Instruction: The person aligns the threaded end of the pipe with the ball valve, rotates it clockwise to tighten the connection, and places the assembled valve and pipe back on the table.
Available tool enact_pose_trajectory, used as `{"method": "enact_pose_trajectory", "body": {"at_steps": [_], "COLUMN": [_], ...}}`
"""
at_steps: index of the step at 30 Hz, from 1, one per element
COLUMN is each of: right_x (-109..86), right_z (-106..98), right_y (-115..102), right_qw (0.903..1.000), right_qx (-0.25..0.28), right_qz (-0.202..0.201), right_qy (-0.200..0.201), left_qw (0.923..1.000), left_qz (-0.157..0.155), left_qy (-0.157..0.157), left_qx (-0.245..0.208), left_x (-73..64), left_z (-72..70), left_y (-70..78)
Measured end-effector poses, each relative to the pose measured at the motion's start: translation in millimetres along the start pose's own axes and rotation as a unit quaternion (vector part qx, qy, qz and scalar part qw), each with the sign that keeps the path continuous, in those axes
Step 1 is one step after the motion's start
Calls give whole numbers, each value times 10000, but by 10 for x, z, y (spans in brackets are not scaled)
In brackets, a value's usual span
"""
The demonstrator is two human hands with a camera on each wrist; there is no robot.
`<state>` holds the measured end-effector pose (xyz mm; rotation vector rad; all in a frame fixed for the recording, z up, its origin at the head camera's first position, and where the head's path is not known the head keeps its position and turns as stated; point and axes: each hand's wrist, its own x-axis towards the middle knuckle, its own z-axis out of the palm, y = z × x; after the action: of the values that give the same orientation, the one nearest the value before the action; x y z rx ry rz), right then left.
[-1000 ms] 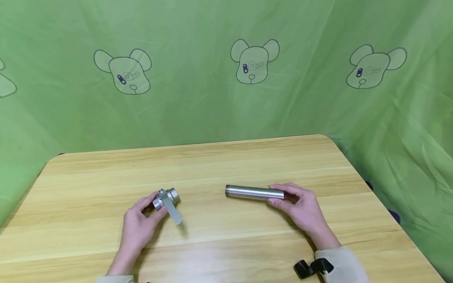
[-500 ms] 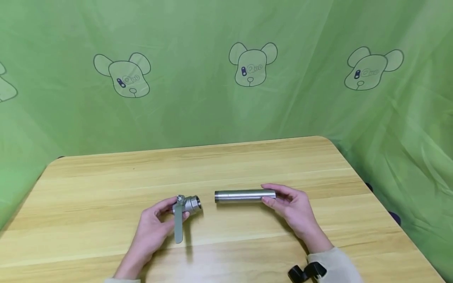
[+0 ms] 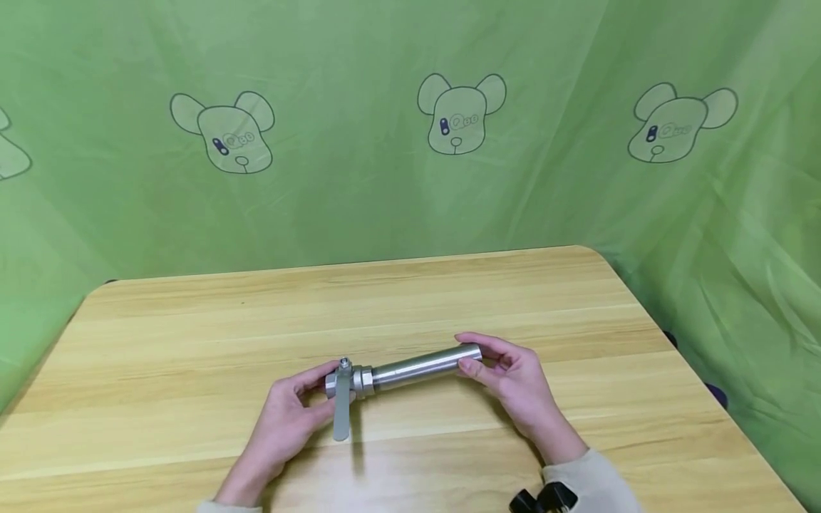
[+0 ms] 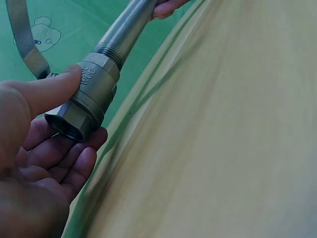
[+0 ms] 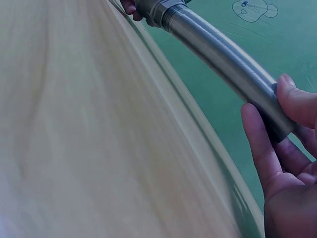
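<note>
A silver ball valve (image 3: pixel 356 382) with a flat lever handle (image 3: pixel 342 413) is pinched by my left hand (image 3: pixel 288 417) between thumb and fingers. My right hand (image 3: pixel 516 385) grips the far right end of a metal pipe (image 3: pixel 423 365), thumb on the near side. The pipe's left threaded end meets the valve's right opening, and some thread still shows outside it in the left wrist view. From valve to hand the pipe slants slightly upward to the right. In the right wrist view the pipe (image 5: pixel 228 57) runs from the valve (image 5: pixel 156 10) down to my fingers (image 5: pixel 260 144).
Both hands are over a wood-grain table (image 3: pixel 192 335). Green cloth (image 3: pixel 346 185) with printed bear heads hangs behind it and along the sides. A black clip-like piece (image 3: pixel 545 499) sits at the right sleeve (image 3: pixel 593 481).
The left hand has brought the valve to the right and turned it, its lever swinging toward me. The right hand has moved the pipe left until its end met the valve.
</note>
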<state>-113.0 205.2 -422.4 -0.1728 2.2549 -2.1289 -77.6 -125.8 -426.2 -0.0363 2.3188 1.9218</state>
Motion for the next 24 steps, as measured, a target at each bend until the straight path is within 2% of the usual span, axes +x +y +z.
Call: {"method": "enact_pose_trajectory", "body": {"at_steps": [4,8,11,14,17,20,24], "right_x": [1,2,2,-5,-21,-37,-32], "right_z": [30,70,102,127,131,118,93], "right_y": [5,-7,-30,-48,-55,-47,-21], "right_qw": [9987,9974,9986,9990,9982,9982,9989], "right_qx": [501,685,398,-101,-497,-583,-320], "right_qz": [-25,36,138,156,0,-120,-149], "right_qy": [76,198,307,414,326,30,-301], "left_qw": [9998,9993,9985,9960,9921,9905,9896], "left_qz": [-56,-12,-22,-94,-90,-47,-9], "left_qy": [78,189,242,247,258,322,403], "left_qx": [-147,-319,-490,-853,-1222,-1333,-1381], "left_x": [-7,-12,-16,-14,-5,3,6], "left_z": [17,24,21,20,23,25,8], "left_y": [18,29,41,56,63,54,40]}}
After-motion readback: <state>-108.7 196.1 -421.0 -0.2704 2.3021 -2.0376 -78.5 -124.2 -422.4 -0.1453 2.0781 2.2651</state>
